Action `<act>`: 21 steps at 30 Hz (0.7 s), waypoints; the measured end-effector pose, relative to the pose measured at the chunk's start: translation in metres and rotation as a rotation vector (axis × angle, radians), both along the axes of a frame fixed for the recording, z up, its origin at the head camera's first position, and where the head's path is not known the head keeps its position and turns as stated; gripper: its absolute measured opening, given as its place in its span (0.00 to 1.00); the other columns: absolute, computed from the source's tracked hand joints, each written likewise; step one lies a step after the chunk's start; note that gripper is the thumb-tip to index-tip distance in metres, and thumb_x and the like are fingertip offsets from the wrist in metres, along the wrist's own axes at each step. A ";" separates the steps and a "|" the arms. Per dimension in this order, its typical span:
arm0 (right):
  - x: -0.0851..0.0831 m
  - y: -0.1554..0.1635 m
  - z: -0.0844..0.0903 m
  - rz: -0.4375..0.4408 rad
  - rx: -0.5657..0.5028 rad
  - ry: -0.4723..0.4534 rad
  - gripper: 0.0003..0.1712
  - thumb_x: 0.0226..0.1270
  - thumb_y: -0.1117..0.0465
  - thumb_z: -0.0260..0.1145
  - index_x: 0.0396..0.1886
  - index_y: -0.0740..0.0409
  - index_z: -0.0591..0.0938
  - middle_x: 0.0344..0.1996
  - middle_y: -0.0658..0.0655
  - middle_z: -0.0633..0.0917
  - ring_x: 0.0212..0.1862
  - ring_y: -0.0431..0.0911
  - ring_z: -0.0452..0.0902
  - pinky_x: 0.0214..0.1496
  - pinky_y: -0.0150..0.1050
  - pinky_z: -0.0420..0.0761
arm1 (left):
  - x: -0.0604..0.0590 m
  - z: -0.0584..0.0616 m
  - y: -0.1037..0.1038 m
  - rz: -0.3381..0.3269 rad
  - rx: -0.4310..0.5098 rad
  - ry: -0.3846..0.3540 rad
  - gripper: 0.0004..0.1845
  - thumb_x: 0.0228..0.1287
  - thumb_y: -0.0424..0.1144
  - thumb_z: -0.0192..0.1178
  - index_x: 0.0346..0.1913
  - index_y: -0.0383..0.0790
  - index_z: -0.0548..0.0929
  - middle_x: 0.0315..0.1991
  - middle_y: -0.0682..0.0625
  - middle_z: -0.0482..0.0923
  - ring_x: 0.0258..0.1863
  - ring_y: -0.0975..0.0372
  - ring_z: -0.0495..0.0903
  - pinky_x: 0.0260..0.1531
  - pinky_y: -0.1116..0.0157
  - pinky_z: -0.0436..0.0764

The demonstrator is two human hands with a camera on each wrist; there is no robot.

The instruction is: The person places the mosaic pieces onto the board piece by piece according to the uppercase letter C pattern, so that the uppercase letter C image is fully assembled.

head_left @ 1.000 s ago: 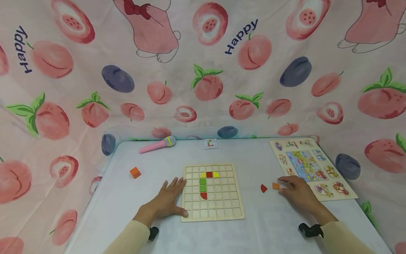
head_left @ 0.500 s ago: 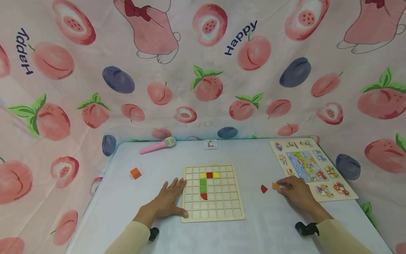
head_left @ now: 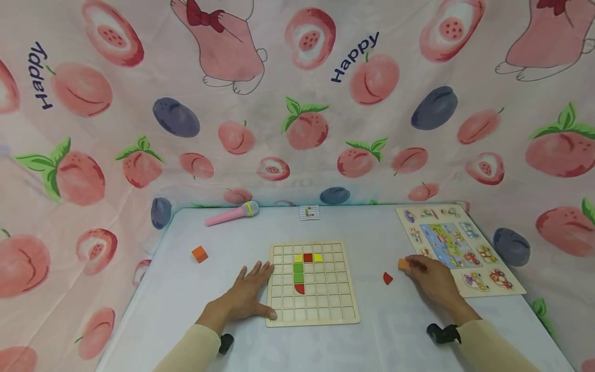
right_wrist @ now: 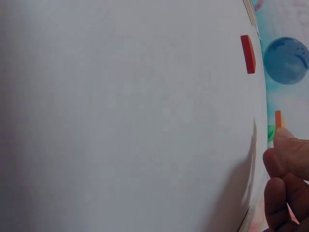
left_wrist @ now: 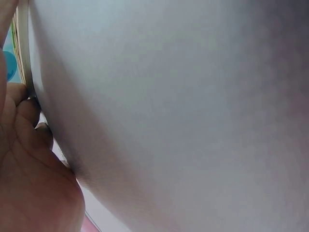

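My left hand [head_left: 246,295] rests with spread fingers at the left edge of a wooden grid board [head_left: 330,289], thumb on its lower left corner. On the board sit yellow rounded pieces [head_left: 318,258], a red square [head_left: 308,257], green pieces [head_left: 298,273] and a red rounded piece [head_left: 299,289]. To the right, my right hand [head_left: 432,279] pinches an orange tile [head_left: 403,264] between thumb and fingers. The right wrist view shows that orange tile [right_wrist: 278,118] held above the table. A red wedge-shaped piece [head_left: 388,278] lies between board and right hand.
A pink toy microphone [head_left: 232,213] and a small pattern card [head_left: 309,212] lie at the back edge. An orange cube [head_left: 200,254] is at the left. Beyond the right hand lies a picture puzzle board [head_left: 446,243]. A fruit-printed cloth [head_left: 307,103] hangs behind the table.
My right hand has closed its fingers on the orange tile and raised it slightly off the table. The left hand stays at the grid board's edge.
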State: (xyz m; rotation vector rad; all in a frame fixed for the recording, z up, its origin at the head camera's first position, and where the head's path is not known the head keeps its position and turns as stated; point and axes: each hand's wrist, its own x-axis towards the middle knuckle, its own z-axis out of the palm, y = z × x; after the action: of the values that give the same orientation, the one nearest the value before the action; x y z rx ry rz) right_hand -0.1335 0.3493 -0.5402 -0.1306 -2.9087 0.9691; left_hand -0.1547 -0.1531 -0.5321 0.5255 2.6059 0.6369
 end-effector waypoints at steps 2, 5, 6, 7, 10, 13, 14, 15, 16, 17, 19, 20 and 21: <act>-0.002 -0.004 -0.001 -0.029 -0.019 0.004 0.19 0.77 0.60 0.68 0.62 0.62 0.84 0.53 0.67 0.87 0.53 0.60 0.83 0.55 0.57 0.86 | 0.000 0.000 0.000 0.001 0.000 0.000 0.71 0.42 0.67 0.81 0.86 0.46 0.53 0.87 0.50 0.46 0.88 0.53 0.38 0.85 0.44 0.32; -0.005 -0.009 -0.002 -0.060 -0.060 -0.001 0.19 0.77 0.60 0.68 0.63 0.60 0.83 0.54 0.67 0.87 0.54 0.60 0.83 0.55 0.55 0.86 | 0.001 0.001 0.001 0.001 -0.001 -0.001 0.71 0.42 0.67 0.81 0.86 0.46 0.53 0.87 0.50 0.47 0.88 0.53 0.38 0.85 0.44 0.32; -0.005 -0.012 -0.001 -0.067 -0.072 -0.003 0.19 0.77 0.60 0.68 0.64 0.60 0.83 0.54 0.67 0.87 0.54 0.59 0.82 0.55 0.53 0.86 | 0.001 0.001 0.001 0.002 -0.002 -0.002 0.71 0.42 0.67 0.81 0.86 0.46 0.53 0.87 0.50 0.47 0.88 0.53 0.38 0.85 0.44 0.32; -0.006 -0.014 0.000 -0.069 -0.077 -0.005 0.19 0.77 0.60 0.67 0.64 0.59 0.83 0.54 0.66 0.87 0.54 0.59 0.82 0.54 0.50 0.86 | 0.001 0.001 0.001 0.004 -0.002 -0.003 0.71 0.42 0.67 0.81 0.86 0.46 0.53 0.87 0.50 0.47 0.88 0.53 0.38 0.85 0.44 0.32; -0.008 -0.021 0.004 -0.067 -0.097 -0.003 0.19 0.78 0.61 0.67 0.64 0.59 0.83 0.54 0.65 0.88 0.54 0.57 0.82 0.52 0.44 0.83 | 0.002 0.001 0.001 0.008 -0.006 -0.006 0.71 0.42 0.67 0.81 0.86 0.47 0.53 0.87 0.50 0.46 0.88 0.53 0.38 0.85 0.44 0.32; -0.010 -0.028 0.007 -0.065 -0.122 0.013 0.18 0.77 0.63 0.65 0.63 0.59 0.84 0.53 0.65 0.88 0.55 0.57 0.82 0.53 0.44 0.82 | 0.002 0.003 0.002 0.008 0.002 -0.012 0.71 0.42 0.66 0.82 0.86 0.46 0.53 0.87 0.50 0.47 0.88 0.52 0.38 0.85 0.44 0.32; -0.011 -0.031 0.007 -0.065 -0.131 0.018 0.18 0.77 0.63 0.65 0.63 0.58 0.84 0.54 0.65 0.88 0.55 0.58 0.82 0.53 0.44 0.81 | 0.002 0.004 0.002 0.008 0.003 -0.014 0.71 0.42 0.66 0.82 0.86 0.46 0.53 0.87 0.50 0.47 0.88 0.52 0.38 0.85 0.44 0.31; -0.012 -0.034 0.007 -0.065 -0.138 0.023 0.18 0.77 0.64 0.65 0.63 0.59 0.84 0.54 0.65 0.88 0.55 0.58 0.82 0.54 0.45 0.81 | 0.002 0.005 0.002 0.007 0.004 -0.016 0.71 0.43 0.65 0.82 0.86 0.46 0.53 0.87 0.50 0.46 0.88 0.53 0.38 0.85 0.44 0.31; -0.013 -0.036 0.007 -0.063 -0.143 0.029 0.18 0.77 0.65 0.64 0.63 0.59 0.84 0.54 0.66 0.88 0.56 0.59 0.82 0.55 0.46 0.82 | 0.002 0.005 0.002 0.007 0.004 -0.018 0.71 0.43 0.65 0.82 0.86 0.46 0.52 0.87 0.50 0.46 0.88 0.53 0.38 0.85 0.44 0.31; -0.013 -0.039 0.007 -0.062 -0.149 0.030 0.18 0.77 0.65 0.64 0.63 0.59 0.84 0.54 0.66 0.88 0.56 0.59 0.83 0.55 0.46 0.82 | 0.002 0.006 0.002 0.006 0.004 -0.017 0.71 0.43 0.65 0.82 0.86 0.46 0.52 0.87 0.50 0.46 0.88 0.53 0.38 0.85 0.45 0.31; -0.015 -0.045 0.007 -0.062 -0.156 0.031 0.18 0.77 0.65 0.64 0.64 0.58 0.84 0.55 0.65 0.88 0.56 0.58 0.83 0.53 0.43 0.83 | 0.002 0.007 0.002 0.005 0.001 -0.016 0.71 0.43 0.65 0.82 0.86 0.46 0.52 0.87 0.50 0.46 0.88 0.53 0.38 0.85 0.45 0.31; -0.015 -0.047 0.007 -0.063 -0.161 0.031 0.18 0.77 0.64 0.64 0.63 0.58 0.84 0.54 0.65 0.88 0.56 0.58 0.83 0.52 0.40 0.83 | 0.002 0.007 0.002 0.004 -0.001 -0.015 0.71 0.43 0.65 0.82 0.86 0.46 0.52 0.87 0.50 0.46 0.88 0.53 0.38 0.85 0.45 0.31; -0.016 -0.050 0.007 -0.063 -0.167 0.032 0.18 0.77 0.64 0.64 0.63 0.57 0.84 0.54 0.64 0.89 0.55 0.57 0.83 0.49 0.37 0.84 | 0.002 0.007 0.002 0.004 -0.001 -0.015 0.71 0.43 0.64 0.82 0.86 0.46 0.52 0.88 0.50 0.46 0.88 0.53 0.37 0.85 0.45 0.31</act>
State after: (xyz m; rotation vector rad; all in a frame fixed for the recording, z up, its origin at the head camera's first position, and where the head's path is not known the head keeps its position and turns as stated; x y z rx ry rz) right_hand -0.1495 0.2989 -0.5334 -0.2128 -2.7736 1.1899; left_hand -0.1527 -0.1513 -0.5253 0.5138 2.5933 0.6386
